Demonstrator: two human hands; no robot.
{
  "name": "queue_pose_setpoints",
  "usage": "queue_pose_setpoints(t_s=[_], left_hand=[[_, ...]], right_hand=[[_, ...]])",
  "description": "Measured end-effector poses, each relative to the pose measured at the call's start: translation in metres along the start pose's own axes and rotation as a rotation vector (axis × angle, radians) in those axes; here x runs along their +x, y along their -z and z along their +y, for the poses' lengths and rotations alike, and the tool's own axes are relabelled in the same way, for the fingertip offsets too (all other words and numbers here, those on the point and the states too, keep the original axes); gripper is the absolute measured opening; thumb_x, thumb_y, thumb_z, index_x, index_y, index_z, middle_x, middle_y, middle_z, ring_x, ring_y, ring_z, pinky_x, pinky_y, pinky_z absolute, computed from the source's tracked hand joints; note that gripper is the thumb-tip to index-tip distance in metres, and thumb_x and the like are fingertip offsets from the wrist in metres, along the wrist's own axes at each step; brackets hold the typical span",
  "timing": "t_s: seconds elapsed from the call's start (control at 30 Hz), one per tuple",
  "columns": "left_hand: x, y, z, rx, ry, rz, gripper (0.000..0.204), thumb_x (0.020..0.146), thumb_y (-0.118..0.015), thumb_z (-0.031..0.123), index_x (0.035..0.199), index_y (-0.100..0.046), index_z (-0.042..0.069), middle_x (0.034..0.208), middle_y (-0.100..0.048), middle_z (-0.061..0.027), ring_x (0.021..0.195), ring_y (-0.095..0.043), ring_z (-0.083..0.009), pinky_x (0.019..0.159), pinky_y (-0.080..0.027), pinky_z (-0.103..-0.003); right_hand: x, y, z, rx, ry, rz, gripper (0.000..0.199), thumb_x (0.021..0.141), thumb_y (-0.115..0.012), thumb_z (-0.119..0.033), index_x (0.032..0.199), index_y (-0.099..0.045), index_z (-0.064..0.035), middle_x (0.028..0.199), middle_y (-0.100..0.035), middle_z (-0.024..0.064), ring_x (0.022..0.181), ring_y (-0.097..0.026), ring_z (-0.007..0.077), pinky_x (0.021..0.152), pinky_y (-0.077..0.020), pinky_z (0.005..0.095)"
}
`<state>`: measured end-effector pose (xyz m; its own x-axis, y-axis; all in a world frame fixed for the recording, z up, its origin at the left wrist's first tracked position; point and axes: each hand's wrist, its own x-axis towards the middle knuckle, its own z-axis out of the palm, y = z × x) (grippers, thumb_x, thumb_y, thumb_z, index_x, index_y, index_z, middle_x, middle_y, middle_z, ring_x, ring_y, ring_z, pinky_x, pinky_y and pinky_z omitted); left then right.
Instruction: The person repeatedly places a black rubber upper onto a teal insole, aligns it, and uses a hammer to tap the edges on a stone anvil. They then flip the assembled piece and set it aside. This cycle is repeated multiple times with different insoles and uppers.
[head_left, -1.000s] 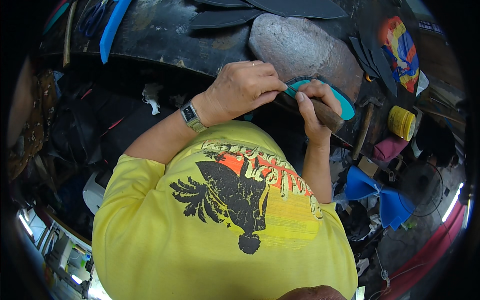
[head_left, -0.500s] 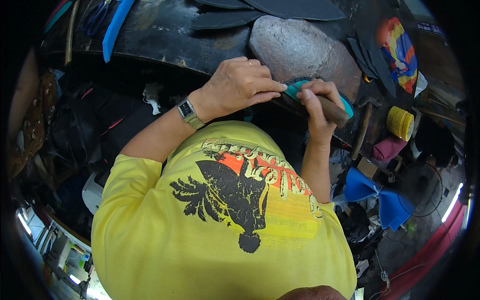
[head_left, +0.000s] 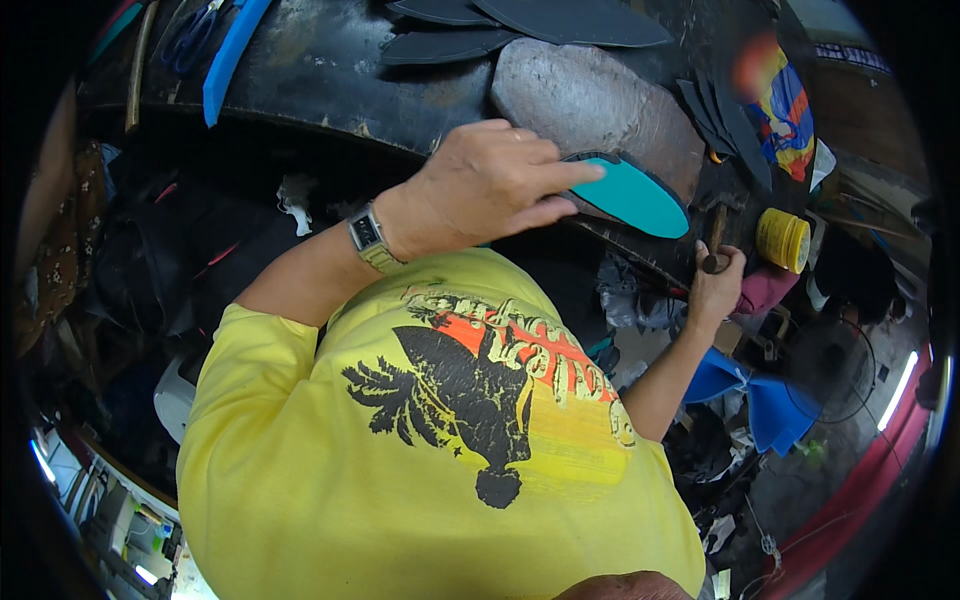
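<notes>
My left hand (head_left: pixel 490 185), a watch on its wrist, grips the near end of a teal shoe insole (head_left: pixel 640 198) with thumb and fingers. The insole lies tilted over the front edge of a rounded grey stone (head_left: pixel 590 95) on the dark workbench (head_left: pixel 320 70). My right hand (head_left: pixel 716 290) is off to the right and lower, apart from the insole. It is closed round the wooden handle of a hammer (head_left: pixel 714 222), whose dark head points up beside the stone.
Several dark cut soles (head_left: pixel 530 20) lie at the bench's far edge, more (head_left: pixel 725 115) right of the stone. A yellow round tin (head_left: pixel 783 238) stands by the hammer. A blue strip (head_left: pixel 230 60) lies far left. Blue sheets (head_left: pixel 765 395) sit low at right among clutter.
My right hand has left the insole and moved right and down, now holding the hammer handle. The left hand stays on the insole, which shows more fully.
</notes>
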<state>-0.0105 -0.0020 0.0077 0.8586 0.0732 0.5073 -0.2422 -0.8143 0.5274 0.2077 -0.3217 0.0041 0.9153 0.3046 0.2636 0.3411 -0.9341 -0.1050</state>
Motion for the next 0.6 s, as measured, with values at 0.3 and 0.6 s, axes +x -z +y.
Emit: queue_pose_setpoints(t_s=[0.3,0.6], left_hand=[[-0.001,-0.019,0.032,-0.003,0.246,-0.465,0.058,0.088,-0.074,0.025,0.141,-0.055,0.009,0.072,-0.068,-0.0102,0.065,-0.068,-0.0278,0.061,-0.054,-0.040],[-0.007,-0.023,0.031,-0.061,0.264,-0.374,0.061,0.090,-0.072,0.025,0.146,-0.050,0.014,0.073,-0.069,-0.0116,0.065,-0.068,-0.0306,0.061,-0.053,-0.040]], right_hand=[[0.001,0.019,-0.019,0.873,-0.254,-0.055,0.028,0.095,-0.070,-0.019,0.117,-0.062,-0.0040,0.083,-0.064,0.0075,0.064,-0.061,0.0127,0.054,-0.0459,0.0245],[-0.046,0.039,-0.125,0.871,0.262,-0.511,0.050,0.092,-0.070,0.001,0.139,-0.056,-0.0061,0.090,-0.066,0.0015,0.084,-0.059,0.0086,0.082,-0.0491,0.0237]])
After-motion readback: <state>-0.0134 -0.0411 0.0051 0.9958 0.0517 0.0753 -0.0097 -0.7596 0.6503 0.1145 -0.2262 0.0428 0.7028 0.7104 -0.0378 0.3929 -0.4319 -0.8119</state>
